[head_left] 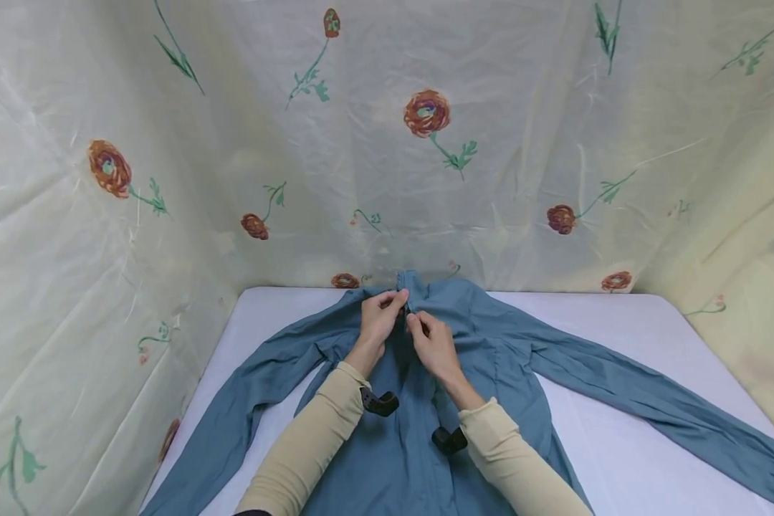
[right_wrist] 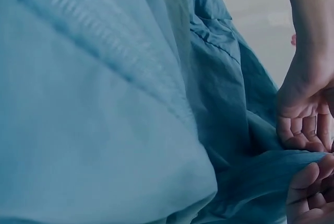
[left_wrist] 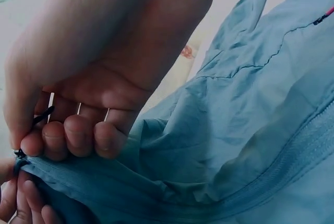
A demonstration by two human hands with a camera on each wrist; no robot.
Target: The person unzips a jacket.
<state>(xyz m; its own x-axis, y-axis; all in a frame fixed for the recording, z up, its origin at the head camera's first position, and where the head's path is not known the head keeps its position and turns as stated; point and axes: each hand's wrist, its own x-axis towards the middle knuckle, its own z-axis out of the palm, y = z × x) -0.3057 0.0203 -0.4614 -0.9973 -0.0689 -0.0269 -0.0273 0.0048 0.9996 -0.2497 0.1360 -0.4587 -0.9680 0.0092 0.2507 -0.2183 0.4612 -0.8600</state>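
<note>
The blue jacket lies on the white table — up by its collar, the left hand pinches the black zip pull and the right hand pinches the cloth just beside it. It likely works best to hold that cloth flat — then tug gently and straight.

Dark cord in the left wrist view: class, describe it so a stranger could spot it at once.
Start from the blue garment, then find the left hand, large at upper left. The dark cord shows against its curled fingers; its blackish colour separates it from the red tab at the right edge.
</note>
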